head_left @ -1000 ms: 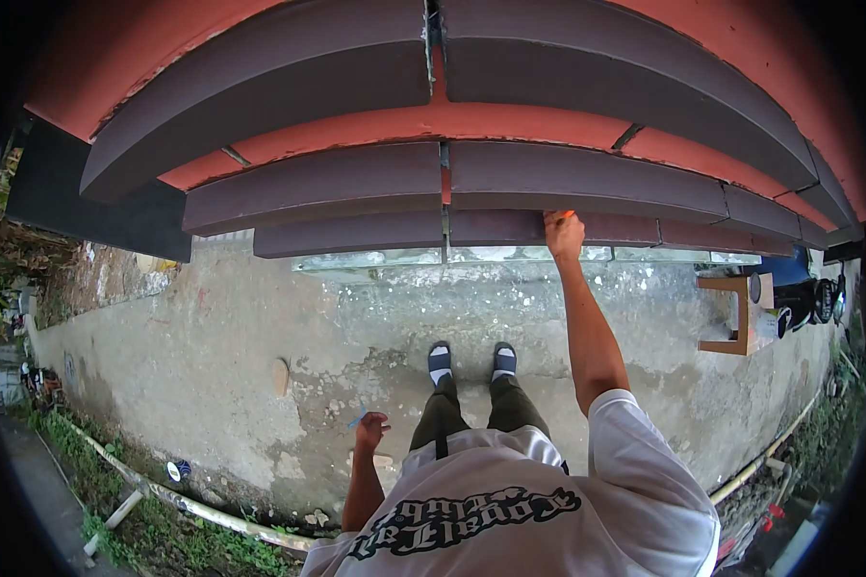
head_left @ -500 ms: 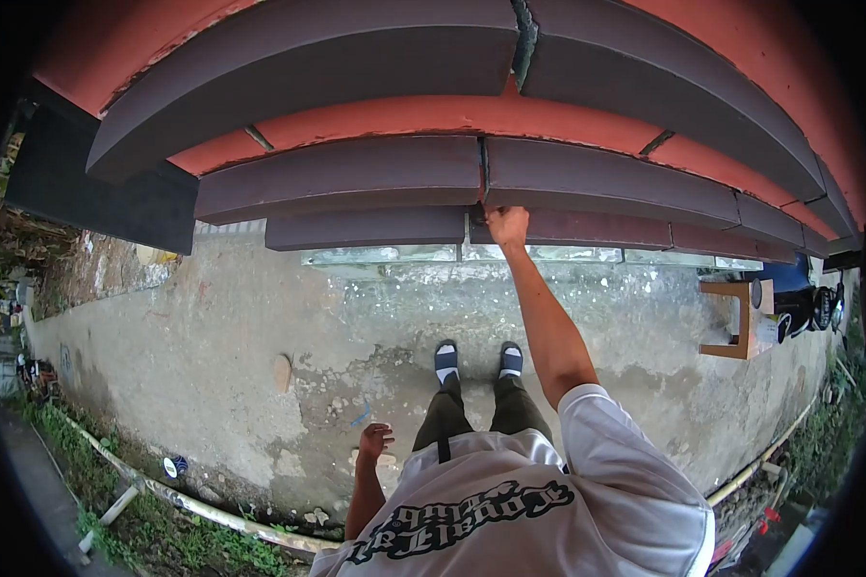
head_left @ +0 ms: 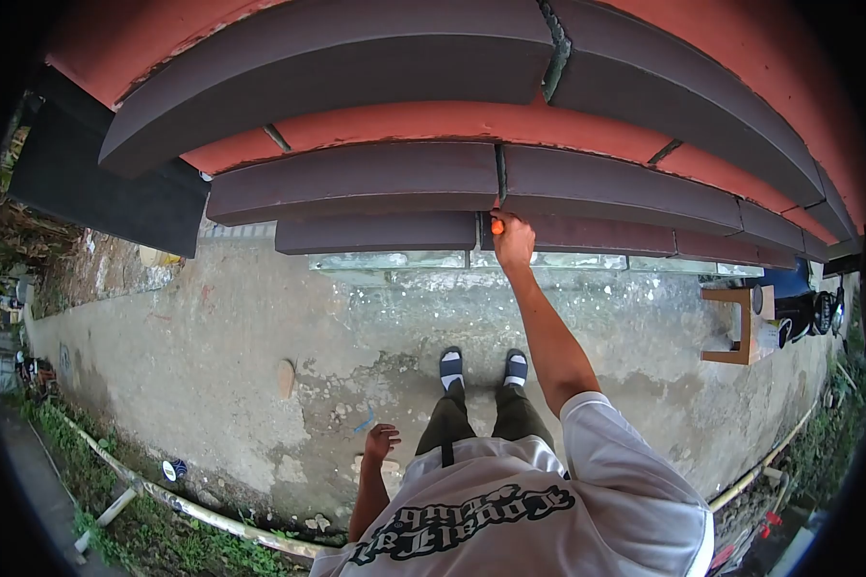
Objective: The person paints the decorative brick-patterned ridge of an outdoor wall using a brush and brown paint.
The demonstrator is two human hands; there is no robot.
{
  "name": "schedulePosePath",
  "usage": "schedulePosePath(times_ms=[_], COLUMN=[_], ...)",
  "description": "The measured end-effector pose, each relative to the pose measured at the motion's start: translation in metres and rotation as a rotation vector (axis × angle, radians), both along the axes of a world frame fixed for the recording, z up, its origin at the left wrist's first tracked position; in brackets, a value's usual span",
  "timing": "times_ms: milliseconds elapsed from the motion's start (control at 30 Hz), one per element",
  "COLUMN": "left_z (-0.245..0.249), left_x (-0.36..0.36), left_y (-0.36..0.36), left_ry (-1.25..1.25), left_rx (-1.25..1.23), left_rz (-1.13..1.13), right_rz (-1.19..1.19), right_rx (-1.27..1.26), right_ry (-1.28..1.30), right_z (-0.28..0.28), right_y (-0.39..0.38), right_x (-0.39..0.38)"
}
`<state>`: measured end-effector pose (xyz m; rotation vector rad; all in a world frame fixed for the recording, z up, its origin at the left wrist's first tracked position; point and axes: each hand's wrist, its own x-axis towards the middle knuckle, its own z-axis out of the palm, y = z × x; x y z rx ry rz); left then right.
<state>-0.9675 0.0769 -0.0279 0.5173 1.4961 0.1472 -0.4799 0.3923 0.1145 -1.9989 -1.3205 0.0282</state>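
My right hand (head_left: 516,240) is raised to the wall and closed around a small tool with an orange handle end (head_left: 497,227); its working end is hidden. The hand is just below the vertical gap (head_left: 501,173) between two dark purple-grey blocks of the middle row. The left block (head_left: 366,183) and the right block (head_left: 616,195) stand out from the wall. Low at my side hangs my left hand (head_left: 382,441), with loosely bent fingers apart and nothing in them.
Red-orange wall bands (head_left: 404,121) run between the block rows. A dark panel (head_left: 106,173) juts out at left. At right, a wooden stool (head_left: 738,327) lies on its side on the concrete floor (head_left: 241,308). A pale pipe (head_left: 202,516) borders the grass behind me.
My right hand has turned and dropped slightly, and the orange handle end now shows. The view has shifted a little, so the blocks sit farther right. My left hand stays low.
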Motion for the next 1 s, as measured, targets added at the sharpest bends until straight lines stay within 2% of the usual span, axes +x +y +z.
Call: schedulePosePath(times_ms=[133, 233, 267, 367, 467, 667, 800, 1000], left_z=[-0.006, -0.003, -0.002, -0.004, -0.005, -0.02, -0.014, -0.016], left_x=[-0.013, -0.018, -0.018, -0.019, -0.018, -0.027, -0.037, -0.043], left_y=[-0.003, -0.008, -0.008, -0.01, -0.015, -0.017, -0.012, -0.006], left_ry=[-0.035, 0.013, 0.037, 0.046, 0.019, -0.028, -0.062, -0.034], left_rx=[0.001, -0.016, -0.017, -0.021, -0.005, -0.057, -0.031, -0.006], left_rz=[0.12, 0.097, 0.083, 0.091, 0.097, 0.107, 0.163, 0.177], right_rz=[0.133, 0.223, 0.244, 0.206, 0.183, 0.388, 0.409, 0.241], right_rx=[-0.081, -0.192, -0.116, -0.162, -0.214, -0.147, -0.165, -0.143], right_ry=[0.292, 0.308, 0.189, -0.097, -0.22, -0.177, -0.152, -0.163], right_z=[0.017, 0.027, 0.023, 0.02, 0.008, -0.006, 0.004, 0.006], right_y=[0.004, 0.0, -0.003, -0.018, -0.023, -0.005, -0.007, -0.033], right_x=[-0.018, 0.005, 0.015, 0.045, 0.048, -0.017, -0.003, 0.05])
